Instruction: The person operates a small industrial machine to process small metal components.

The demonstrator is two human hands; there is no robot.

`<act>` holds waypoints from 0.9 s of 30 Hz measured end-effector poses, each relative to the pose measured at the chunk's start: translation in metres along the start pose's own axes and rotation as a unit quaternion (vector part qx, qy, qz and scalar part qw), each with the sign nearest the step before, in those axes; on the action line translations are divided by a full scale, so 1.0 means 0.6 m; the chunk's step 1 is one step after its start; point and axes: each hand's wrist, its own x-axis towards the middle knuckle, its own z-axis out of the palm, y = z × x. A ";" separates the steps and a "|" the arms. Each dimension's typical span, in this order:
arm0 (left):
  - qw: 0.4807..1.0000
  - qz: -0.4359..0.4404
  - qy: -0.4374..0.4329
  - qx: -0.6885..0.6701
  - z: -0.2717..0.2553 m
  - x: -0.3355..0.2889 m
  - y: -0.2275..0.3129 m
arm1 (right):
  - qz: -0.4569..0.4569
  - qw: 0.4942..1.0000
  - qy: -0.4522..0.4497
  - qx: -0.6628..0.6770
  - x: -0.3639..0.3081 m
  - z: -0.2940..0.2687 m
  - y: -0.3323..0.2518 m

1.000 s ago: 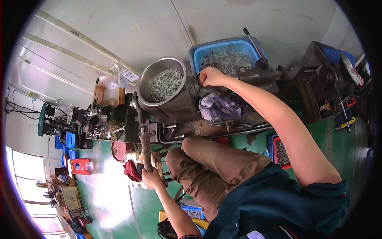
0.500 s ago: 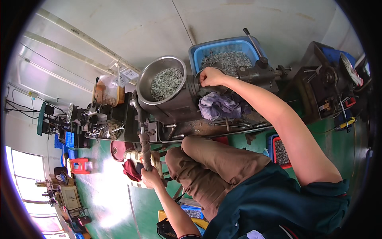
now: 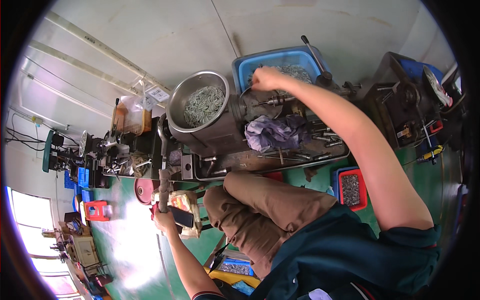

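Note:
My left hand (image 3: 164, 221) is wrapped round the lower end of a long lever (image 3: 164, 185) whose grip is bound in brown wrapping. Over the near edge of a blue plastic basket (image 3: 240, 64) hangs my right hand (image 3: 267, 78), fingers curled down together; whatever they hold is hidden. Many small metal pins (image 3: 295, 73) lie in that basket. Just below my right hand is the machine's spindle (image 3: 275, 100). A steel bowl (image 3: 173, 114) of similar metal pins (image 3: 204, 106) sits on the grey machine housing (image 3: 207, 141), left of the spindle.
A crumpled purple rag (image 3: 274, 132) lies below the spindle, beside metal tools on the machine's tray (image 3: 240, 162). An upright black-knobbed lever (image 3: 312, 52) stands by the basket. More machines are at both sides. A red bin (image 3: 363, 192) of metal pieces stands on the green floor.
My left hand has moved left and the wrapped lever has swung with it. From the spindle, my right hand has risen to the basket's edge, uncovering the spindle.

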 end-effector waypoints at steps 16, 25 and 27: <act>1.000 -0.003 -0.002 -0.001 -0.001 -0.010 0.007 | 0.190 0.895 0.324 -0.241 -0.302 -0.079 0.340; 0.997 0.042 0.060 -0.019 0.009 -0.010 -0.002 | 0.231 0.906 0.275 -0.224 -0.394 -0.088 0.256; 0.997 0.040 0.059 -0.019 0.009 -0.011 -0.001 | 0.244 0.906 0.261 -0.226 -0.394 -0.088 0.252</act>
